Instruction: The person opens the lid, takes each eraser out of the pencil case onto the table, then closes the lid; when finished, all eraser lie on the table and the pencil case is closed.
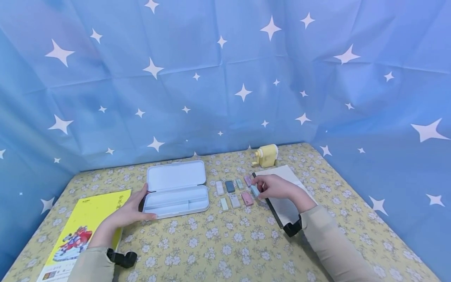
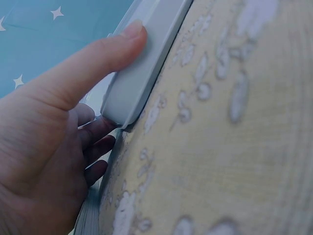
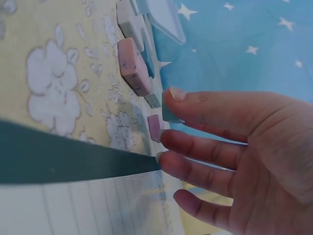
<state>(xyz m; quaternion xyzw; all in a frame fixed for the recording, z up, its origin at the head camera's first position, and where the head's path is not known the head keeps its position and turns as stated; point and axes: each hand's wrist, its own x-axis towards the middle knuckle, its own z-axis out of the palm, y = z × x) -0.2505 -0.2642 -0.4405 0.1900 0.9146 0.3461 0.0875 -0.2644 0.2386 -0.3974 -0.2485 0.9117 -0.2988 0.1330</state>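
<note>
My left hand [image 1: 132, 209] holds the left end of an open white pencil case [image 1: 176, 175], whose lid stands back. In the left wrist view the thumb lies on the case's outer wall [image 2: 139, 73] and the other fingers curl by its corner. Over the notebook's edge, my right hand [image 1: 273, 187] pinches a light blue eraser [image 1: 255, 190] between thumb and fingers; the hand partly hides it in the right wrist view. Beside it lie several small erasers, among them a pink one [image 1: 247, 198], a purple one [image 1: 248, 180] and a dark blue one [image 1: 230, 186].
A white-paged notebook [image 1: 287, 209] with a dark edge lies under the right forearm. Behind it stands a yellow pencil sharpener [image 1: 266, 156]. At left is a yellow book [image 1: 93, 209], partly beneath the left arm. A floral cloth [image 1: 197, 250] covers the table.
</note>
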